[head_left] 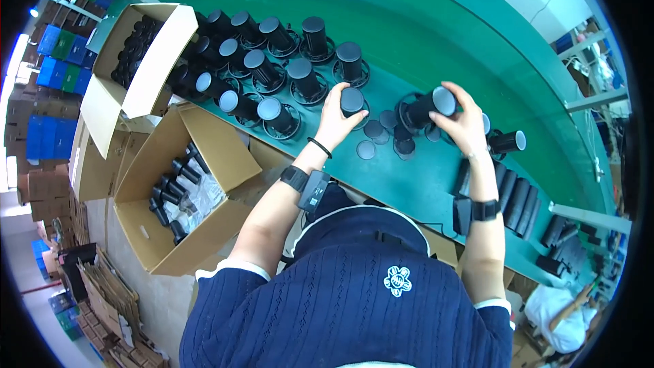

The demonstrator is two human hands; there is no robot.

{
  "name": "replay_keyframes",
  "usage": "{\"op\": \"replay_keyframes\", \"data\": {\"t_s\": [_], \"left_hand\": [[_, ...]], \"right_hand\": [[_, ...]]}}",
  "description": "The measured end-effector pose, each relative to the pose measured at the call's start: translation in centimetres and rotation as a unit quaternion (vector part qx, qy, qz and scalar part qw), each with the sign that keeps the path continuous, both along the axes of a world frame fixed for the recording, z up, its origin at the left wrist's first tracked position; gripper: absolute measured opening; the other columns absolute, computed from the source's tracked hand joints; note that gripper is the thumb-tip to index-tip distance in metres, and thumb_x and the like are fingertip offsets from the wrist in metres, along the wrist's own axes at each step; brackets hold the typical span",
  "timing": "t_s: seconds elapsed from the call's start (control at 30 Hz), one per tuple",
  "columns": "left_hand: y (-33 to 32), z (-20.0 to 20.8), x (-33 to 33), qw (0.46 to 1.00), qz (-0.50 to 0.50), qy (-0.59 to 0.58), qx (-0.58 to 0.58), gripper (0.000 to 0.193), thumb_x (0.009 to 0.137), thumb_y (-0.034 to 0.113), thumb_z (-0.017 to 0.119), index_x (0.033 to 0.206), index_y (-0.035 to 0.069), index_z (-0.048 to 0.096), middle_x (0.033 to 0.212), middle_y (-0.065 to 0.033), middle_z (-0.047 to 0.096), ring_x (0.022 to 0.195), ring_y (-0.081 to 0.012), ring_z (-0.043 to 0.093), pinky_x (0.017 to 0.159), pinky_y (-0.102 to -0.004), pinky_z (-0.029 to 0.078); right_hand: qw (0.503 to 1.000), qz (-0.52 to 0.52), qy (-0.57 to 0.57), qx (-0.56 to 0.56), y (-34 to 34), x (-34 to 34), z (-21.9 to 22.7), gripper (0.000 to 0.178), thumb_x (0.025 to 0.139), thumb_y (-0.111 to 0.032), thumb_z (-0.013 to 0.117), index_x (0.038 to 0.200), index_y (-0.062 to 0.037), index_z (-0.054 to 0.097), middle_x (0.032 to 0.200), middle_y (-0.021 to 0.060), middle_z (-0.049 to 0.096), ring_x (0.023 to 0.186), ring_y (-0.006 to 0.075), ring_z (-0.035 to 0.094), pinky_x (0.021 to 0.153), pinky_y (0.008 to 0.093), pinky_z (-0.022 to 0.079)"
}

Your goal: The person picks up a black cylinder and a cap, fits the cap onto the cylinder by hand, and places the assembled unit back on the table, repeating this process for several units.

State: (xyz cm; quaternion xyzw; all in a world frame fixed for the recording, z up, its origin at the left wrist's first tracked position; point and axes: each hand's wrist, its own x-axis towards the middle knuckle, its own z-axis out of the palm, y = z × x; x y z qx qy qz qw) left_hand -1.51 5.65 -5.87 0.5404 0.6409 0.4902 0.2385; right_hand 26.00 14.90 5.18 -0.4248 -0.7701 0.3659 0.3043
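Observation:
My left hand (334, 123) is closed around the top of a black cylinder (352, 101), fingers and thumb on opposite sides. This cylinder stands upright on the green tabletop (320, 153) at the end of the rows. My right hand (466, 123) grips another black cylinder (424, 108) near its grey round end. It is tilted, with a wider round base at its left. Between my hands lie several thin dark discs (366, 149), some overlapping. To the left stand rows of similar black cylinders (304, 78) on wide ring-shaped bases.
An open carton (163, 61) of small black parts stands at the far left. Nearer, a cardboard box (211, 143) holds black pieces and clear plastic. Dark tubes (521, 204) lie at the right, beside a lying black cylinder (507, 142). Another person (558, 317) is at lower right.

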Motion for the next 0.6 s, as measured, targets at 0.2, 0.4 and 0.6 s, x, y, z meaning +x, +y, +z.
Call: {"op": "replay_keyframes", "data": {"t_s": [0.2, 0.4, 0.6], "left_hand": [[-1.6, 3.8, 1.9, 0.981, 0.112, 0.133, 0.088, 0.076, 0.068, 0.027, 0.081, 0.129, 0.002, 0.043, 0.121, -0.0180, 0.049, 0.114, -0.0379, 0.047, 0.103, -0.0471, 0.035], [-8.7, 5.8, 4.2, 0.971, -0.202, 0.125, -0.021, 0.095, 0.065, 0.039, 0.082, 0.140, 0.003, 0.035, 0.131, -0.0241, 0.046, 0.124, -0.0419, 0.043, 0.105, -0.0461, 0.036], [-11.9, 0.8, 1.6, 0.933, -0.180, -0.239, -0.201, 0.083, 0.075, 0.018, 0.082, 0.139, 0.000, 0.032, 0.127, -0.0080, 0.049, 0.119, -0.0175, 0.048, 0.102, -0.0341, 0.040]], "right_hand": [[0.980, 0.125, -0.062, -0.143, -5.3, 1.0, -0.1, 0.073, 0.062, -0.016, 0.083, 0.129, -0.0134, 0.056, 0.117, 0.0086, 0.062, 0.104, 0.0190, 0.062, 0.075, 0.0307, 0.054], [0.970, 0.160, -0.019, -0.183, -8.5, -3.0, -2.2, 0.076, 0.061, -0.020, 0.085, 0.126, -0.0101, 0.047, 0.113, 0.0122, 0.065, 0.105, 0.0226, 0.064, 0.073, 0.0316, 0.055], [0.964, 0.220, -0.094, -0.118, -6.5, -5.3, -9.0, 0.030, 0.086, -0.013, 0.065, 0.115, -0.0064, 0.060, 0.102, 0.0132, 0.068, 0.093, 0.0301, 0.066, 0.078, 0.0365, 0.053]]}}
